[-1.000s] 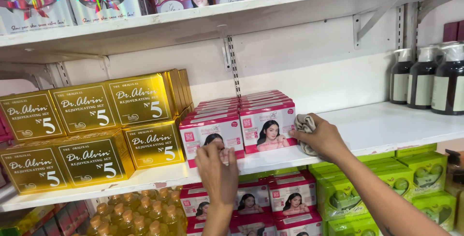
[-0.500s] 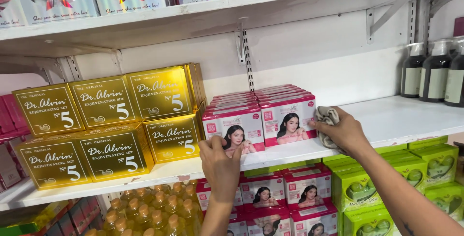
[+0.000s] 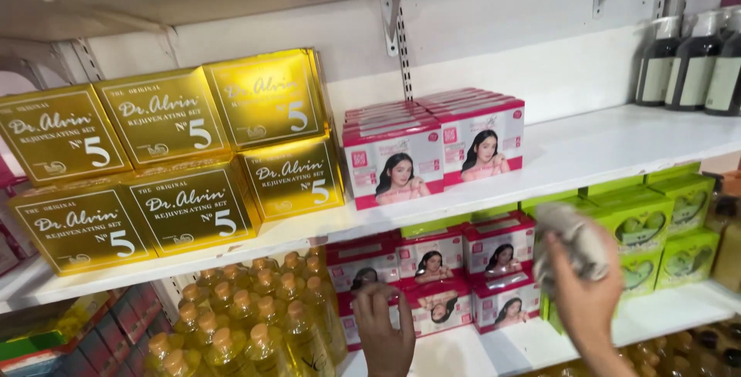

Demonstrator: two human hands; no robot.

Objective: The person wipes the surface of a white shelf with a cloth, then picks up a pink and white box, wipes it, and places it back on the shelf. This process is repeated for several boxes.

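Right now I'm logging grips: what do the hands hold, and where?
Right hand grips a bunched grey cloth around its lower part. Left hand holds nothing, fingertips at pink boxes.

One head-worn camera is facing the white shelves (image 3: 617, 142) from close range, tilting slightly downward at them.

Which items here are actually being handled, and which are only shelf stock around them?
Being handled:
- grey cloth, held in the right hand
- pink and white boxes on the lower shelf, which the left hand reaches for

Only standing around:
- gold boxes
- pink and white boxes on the upper shelf
- green boxes
- dark bottles
- yellow bottles
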